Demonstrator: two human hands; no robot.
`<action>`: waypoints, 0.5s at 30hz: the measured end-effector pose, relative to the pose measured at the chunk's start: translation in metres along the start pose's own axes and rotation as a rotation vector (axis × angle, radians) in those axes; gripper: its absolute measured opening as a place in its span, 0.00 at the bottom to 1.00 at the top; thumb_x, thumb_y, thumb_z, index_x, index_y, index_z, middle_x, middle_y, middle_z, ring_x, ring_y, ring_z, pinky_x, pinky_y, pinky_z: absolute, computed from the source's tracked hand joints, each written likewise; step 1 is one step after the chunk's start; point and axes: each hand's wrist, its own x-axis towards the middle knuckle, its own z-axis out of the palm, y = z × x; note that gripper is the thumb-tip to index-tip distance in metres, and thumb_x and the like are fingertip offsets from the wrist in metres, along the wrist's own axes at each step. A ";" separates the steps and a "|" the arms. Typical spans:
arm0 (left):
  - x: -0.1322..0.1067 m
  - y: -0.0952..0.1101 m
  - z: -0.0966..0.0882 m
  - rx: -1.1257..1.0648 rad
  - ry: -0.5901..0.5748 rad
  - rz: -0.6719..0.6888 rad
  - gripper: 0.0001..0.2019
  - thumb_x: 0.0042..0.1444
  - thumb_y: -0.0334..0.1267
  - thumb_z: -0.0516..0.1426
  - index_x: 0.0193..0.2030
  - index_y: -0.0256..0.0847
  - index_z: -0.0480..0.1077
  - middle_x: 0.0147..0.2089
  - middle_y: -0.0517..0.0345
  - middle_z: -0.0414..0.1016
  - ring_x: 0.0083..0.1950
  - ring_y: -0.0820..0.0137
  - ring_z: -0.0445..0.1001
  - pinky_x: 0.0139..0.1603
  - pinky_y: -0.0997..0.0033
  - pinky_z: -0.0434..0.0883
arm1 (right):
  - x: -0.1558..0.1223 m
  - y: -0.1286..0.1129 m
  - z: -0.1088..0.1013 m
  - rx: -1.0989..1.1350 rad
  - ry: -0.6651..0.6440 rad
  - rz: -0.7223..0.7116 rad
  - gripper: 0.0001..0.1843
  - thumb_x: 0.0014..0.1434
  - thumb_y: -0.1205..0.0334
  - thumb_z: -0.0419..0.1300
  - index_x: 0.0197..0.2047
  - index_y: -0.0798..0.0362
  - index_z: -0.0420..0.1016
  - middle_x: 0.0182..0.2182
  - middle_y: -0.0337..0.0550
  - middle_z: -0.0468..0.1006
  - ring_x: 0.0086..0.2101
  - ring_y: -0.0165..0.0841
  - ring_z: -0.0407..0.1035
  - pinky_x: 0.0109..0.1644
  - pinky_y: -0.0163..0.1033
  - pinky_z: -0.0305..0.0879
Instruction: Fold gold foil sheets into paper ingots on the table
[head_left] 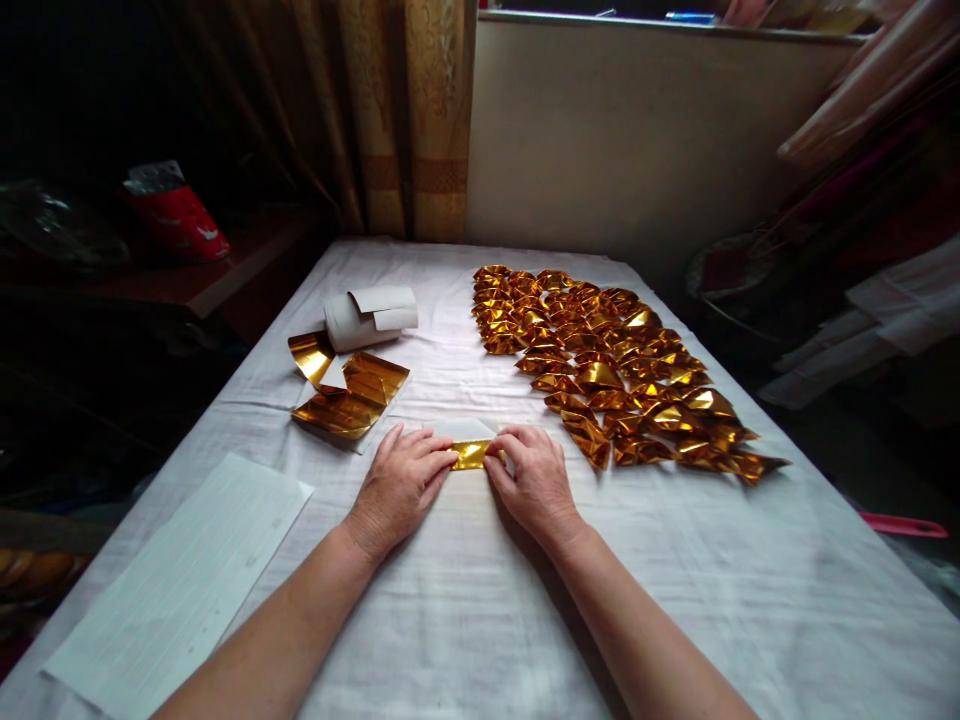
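Observation:
A small sheet of gold foil paper (471, 455) lies between my hands, its near part folded over to show a shiny gold strip and its white back (469, 430) beyond. My left hand (401, 475) pinches the strip's left end with thumb and forefinger. At its right end, my right hand (531, 475) grips the fold the same way, fingers curled. Rows of folded gold foil pieces (600, 375) with pointed ends lie to the right, beyond my right hand. Loose gold foil sheets (360, 395) rest beyond my left hand, beside a curled stack of white-backed sheets (367, 318).
A white cloth covers the table (450, 610). White lined paper (180, 590) lies at the left, partly behind my left forearm. A red container (180, 220) stands on a dark side table. Behind are a curtain (435, 120) and a wall (637, 140); a pink handle (904, 525) shows at right.

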 end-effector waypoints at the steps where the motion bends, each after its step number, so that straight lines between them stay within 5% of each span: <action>1: 0.000 0.001 -0.001 0.014 -0.007 0.006 0.11 0.64 0.35 0.54 0.49 0.47 0.75 0.54 0.58 0.78 0.58 0.60 0.72 0.67 0.43 0.55 | -0.001 0.003 -0.002 0.004 0.000 0.011 0.02 0.59 0.64 0.60 0.35 0.48 0.75 0.42 0.42 0.77 0.44 0.39 0.67 0.46 0.43 0.55; 8: 0.004 0.013 -0.008 0.126 -0.067 0.051 0.13 0.65 0.37 0.52 0.52 0.48 0.74 0.54 0.56 0.77 0.57 0.57 0.71 0.66 0.38 0.53 | -0.004 0.009 -0.004 0.034 0.011 0.017 0.05 0.59 0.66 0.59 0.35 0.47 0.77 0.42 0.42 0.78 0.45 0.38 0.67 0.46 0.43 0.54; 15: -0.002 0.026 -0.007 0.143 -0.130 0.074 0.20 0.62 0.48 0.56 0.60 0.53 0.69 0.60 0.49 0.70 0.62 0.54 0.66 0.69 0.35 0.45 | -0.004 0.011 -0.002 0.049 0.019 0.012 0.05 0.60 0.65 0.60 0.35 0.47 0.77 0.43 0.42 0.78 0.45 0.39 0.67 0.47 0.44 0.55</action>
